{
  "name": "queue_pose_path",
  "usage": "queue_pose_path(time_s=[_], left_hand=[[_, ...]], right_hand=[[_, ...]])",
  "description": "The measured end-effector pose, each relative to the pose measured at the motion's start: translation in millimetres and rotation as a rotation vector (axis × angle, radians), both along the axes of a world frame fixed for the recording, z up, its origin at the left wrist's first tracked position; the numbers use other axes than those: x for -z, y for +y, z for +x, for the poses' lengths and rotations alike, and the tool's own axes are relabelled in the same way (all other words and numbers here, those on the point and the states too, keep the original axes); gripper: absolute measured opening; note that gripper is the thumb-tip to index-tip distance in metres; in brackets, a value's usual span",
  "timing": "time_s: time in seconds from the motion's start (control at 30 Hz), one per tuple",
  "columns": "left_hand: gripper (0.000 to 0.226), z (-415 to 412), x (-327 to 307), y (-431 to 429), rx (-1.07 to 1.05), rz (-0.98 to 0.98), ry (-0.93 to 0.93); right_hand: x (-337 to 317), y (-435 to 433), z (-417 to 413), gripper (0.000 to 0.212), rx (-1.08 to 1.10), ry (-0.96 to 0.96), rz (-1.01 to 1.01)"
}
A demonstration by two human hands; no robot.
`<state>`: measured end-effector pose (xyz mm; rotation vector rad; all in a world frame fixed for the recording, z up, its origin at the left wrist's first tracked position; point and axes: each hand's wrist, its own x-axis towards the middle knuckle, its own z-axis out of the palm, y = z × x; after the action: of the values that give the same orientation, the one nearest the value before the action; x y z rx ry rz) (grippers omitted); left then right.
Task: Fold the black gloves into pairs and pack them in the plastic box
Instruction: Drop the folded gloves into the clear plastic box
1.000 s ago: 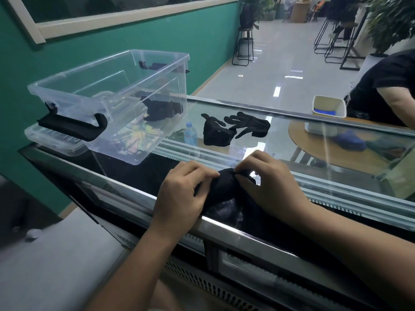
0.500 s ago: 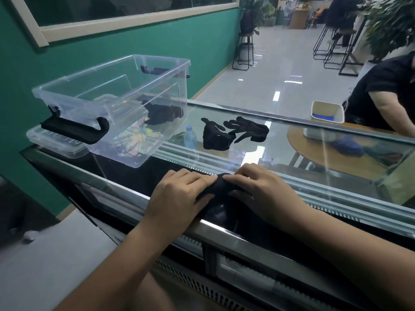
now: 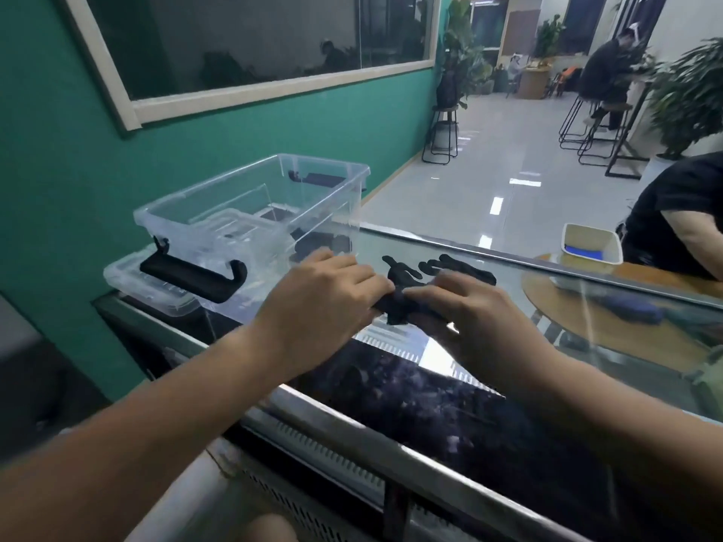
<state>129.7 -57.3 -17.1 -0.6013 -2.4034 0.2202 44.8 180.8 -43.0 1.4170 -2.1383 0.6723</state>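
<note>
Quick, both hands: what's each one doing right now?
Left hand: closed on the folded glove.
Right hand: closed on the same glove.

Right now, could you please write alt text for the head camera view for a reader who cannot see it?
Two bare hands, left hand and right hand, pinch a bundled black glove on a glass counter. A clear plastic box stands open to the left, and more loose gloves lie just beyond the hands.

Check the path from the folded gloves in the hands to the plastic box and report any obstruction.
Nothing visible blocks it. Both hands, left hand and right hand, hold the glove bundle beside the plastic box, whose top is open.
</note>
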Motion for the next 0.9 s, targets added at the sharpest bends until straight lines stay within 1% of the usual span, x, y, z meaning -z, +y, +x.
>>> queue_pose_path(time_s=[0.1,0.2,0.3,0.4,0.5,0.63,0.77,0.83,0.9], left_hand=[[0.027,-12,-49,-28,-0.027,0.003,0.058],[0.021,-28,-88,-64,-0.058,0.045,0.096],[0.024,-48,-106,-96,-0.115,0.101,0.106],[0.022,-68,-112,-129,-0.182,0.154,0.078],[0.018,-87,-109,-154,-0.277,0.212,-0.015],[0.017,-107,-96,-172,-0.409,0.305,-0.192],[0.018,-122,-86,-176,-0.467,0.325,-0.333],[0.021,-127,-84,-177,-0.471,0.330,-0.433],[0.032,-130,-83,-177,-0.464,0.329,-0.513]], right_hand=[[-45,-34,-17,0.024,-0.009,0.020,-0.050],[-83,-81,-40,0.023,0.007,0.047,-0.078],[-110,-120,-60,0.018,0.002,0.036,-0.061],[-124,-161,-77,0.017,0.020,0.018,-0.011],[-126,-197,-93,0.018,0.068,-0.018,0.066],[-117,-229,-110,0.017,0.164,-0.052,0.211],[-114,-250,-117,0.019,0.233,-0.118,0.334],[-115,-254,-119,0.022,0.231,-0.134,0.386],[-116,-255,-120,0.025,0.224,-0.115,0.437]])
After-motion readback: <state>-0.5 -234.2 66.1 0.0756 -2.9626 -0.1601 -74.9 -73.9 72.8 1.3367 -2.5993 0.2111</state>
